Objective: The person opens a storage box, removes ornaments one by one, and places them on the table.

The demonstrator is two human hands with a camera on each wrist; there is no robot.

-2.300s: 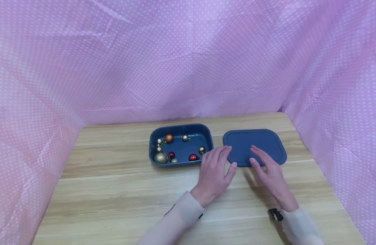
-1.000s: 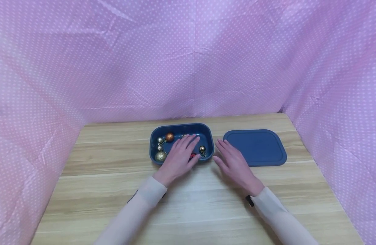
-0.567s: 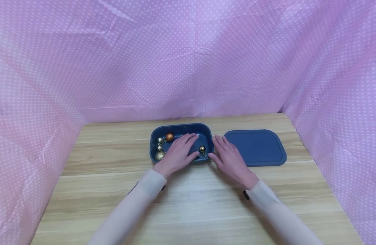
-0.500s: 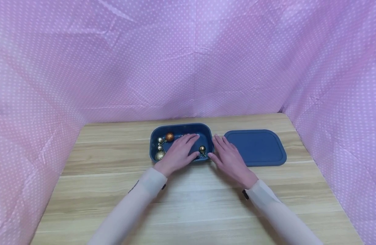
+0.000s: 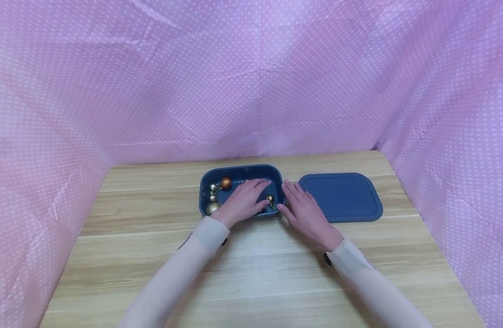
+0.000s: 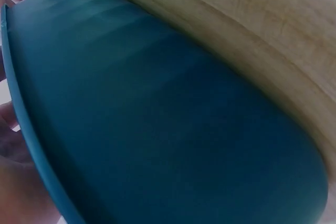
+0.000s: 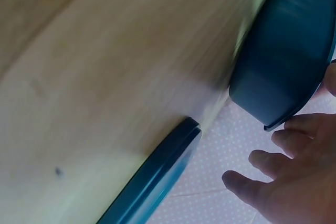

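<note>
A dark blue box without its lid holds several small Christmas baubles. My left hand reaches over its near rim with the fingers down inside, and what lies under them is hidden. Left of that hand are an orange bauble, a glittery gold bauble and small silvery ones. A small gold bauble lies near the thumb. At the box's right end, my right hand has its fingers extended by the rim. The left wrist view is mostly filled by the box's outer wall.
The flat blue lid lies on the wooden table to the right of the box, just beyond my right hand. Pink dotted cloth hangs behind the table and along both sides.
Both hands have come leftward from near the lid: my left into the box, my right to the box's right end. Over the last half second, my left hand has shifted slightly rightward.
</note>
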